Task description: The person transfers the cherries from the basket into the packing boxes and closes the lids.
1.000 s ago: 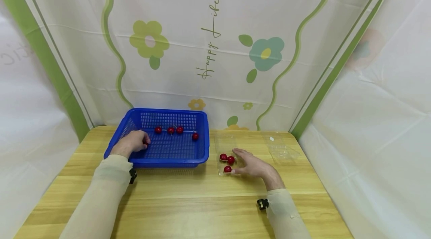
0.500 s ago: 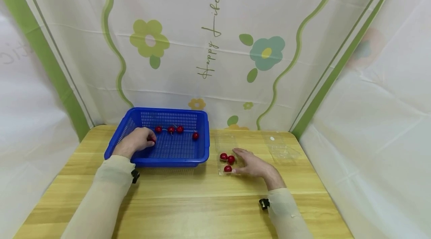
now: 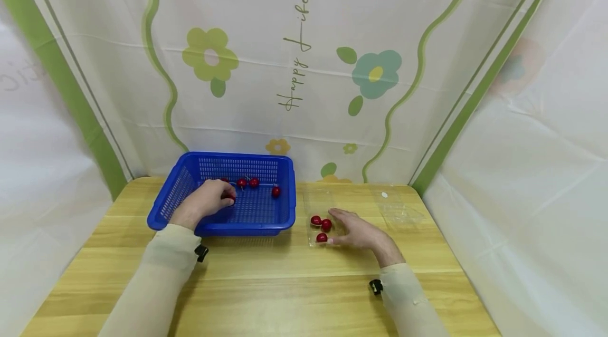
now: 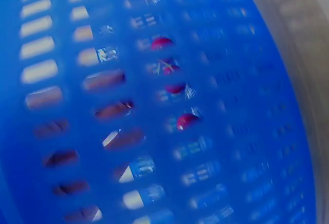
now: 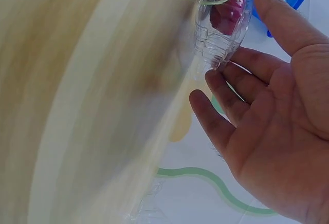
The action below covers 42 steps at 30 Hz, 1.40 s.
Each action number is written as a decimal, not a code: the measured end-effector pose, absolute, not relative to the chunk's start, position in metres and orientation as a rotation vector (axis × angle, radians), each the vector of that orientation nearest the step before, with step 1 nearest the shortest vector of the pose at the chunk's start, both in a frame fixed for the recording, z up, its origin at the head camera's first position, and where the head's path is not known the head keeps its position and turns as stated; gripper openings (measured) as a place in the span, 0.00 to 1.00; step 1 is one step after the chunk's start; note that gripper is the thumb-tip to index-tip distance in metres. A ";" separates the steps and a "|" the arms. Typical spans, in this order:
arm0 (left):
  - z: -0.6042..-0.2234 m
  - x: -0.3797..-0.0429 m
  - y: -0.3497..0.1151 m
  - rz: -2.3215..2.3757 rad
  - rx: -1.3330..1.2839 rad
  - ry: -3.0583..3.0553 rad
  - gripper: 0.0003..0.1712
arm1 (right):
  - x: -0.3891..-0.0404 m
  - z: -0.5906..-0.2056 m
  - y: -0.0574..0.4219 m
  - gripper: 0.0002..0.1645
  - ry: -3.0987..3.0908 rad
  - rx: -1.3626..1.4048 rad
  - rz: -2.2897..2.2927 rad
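My left hand (image 3: 206,201) reaches down into a blue plastic basket (image 3: 291,210) and pinches a red cherry (image 3: 231,197). Several more cherries (image 3: 254,182) with stems lie along the basket's far side, one partly hidden behind that hand. The left wrist view looks through the slotted basket wall (image 4: 236,131), where cherries (image 4: 187,121) show as red patches. To the right of the basket, a clear plastic box (image 3: 319,200) holds three cherries (image 3: 326,225). My right hand (image 3: 358,232) rests at the box's right side, fingers extended, thumb by the nearest cherry. Fingertips touch the clear wall (image 5: 218,44).
Another clear plastic container (image 3: 401,215) lies at the back right of the wooden table (image 3: 271,284). A white curtain (image 3: 256,115) with flower prints hangs behind the table, and plain white sheets (image 3: 537,194) close off both sides.
My left hand has moved to the right inside the basket with the cherry, now covering part of the leftmost cherry at the back. The right hand has stayed by the clear box.
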State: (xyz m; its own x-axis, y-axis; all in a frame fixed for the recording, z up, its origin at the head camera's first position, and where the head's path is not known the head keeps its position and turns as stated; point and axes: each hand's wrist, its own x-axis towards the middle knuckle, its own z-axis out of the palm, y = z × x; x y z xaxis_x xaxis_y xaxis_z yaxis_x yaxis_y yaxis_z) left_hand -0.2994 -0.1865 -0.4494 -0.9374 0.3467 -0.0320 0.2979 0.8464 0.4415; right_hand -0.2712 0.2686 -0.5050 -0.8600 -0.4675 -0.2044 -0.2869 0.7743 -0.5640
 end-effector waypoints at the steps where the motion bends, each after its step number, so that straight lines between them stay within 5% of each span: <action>1: -0.450 -0.299 -0.184 0.673 0.519 2.916 0.09 | -0.271 -0.505 0.269 0.59 2.639 -0.579 -0.753; 42: -0.452 -0.281 -0.106 0.923 0.721 2.889 0.11 | -0.271 -0.501 0.265 0.57 2.657 -0.547 -0.716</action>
State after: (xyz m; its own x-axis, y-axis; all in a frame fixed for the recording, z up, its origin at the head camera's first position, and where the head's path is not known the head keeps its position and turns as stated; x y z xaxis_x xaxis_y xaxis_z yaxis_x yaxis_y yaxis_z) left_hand -0.2806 -0.1058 -0.4520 -0.8926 0.4361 0.1141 0.4215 0.7177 0.5543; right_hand -0.2707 0.2648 -0.5006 -0.8703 -0.4431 -0.2152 -0.2750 0.7995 -0.5340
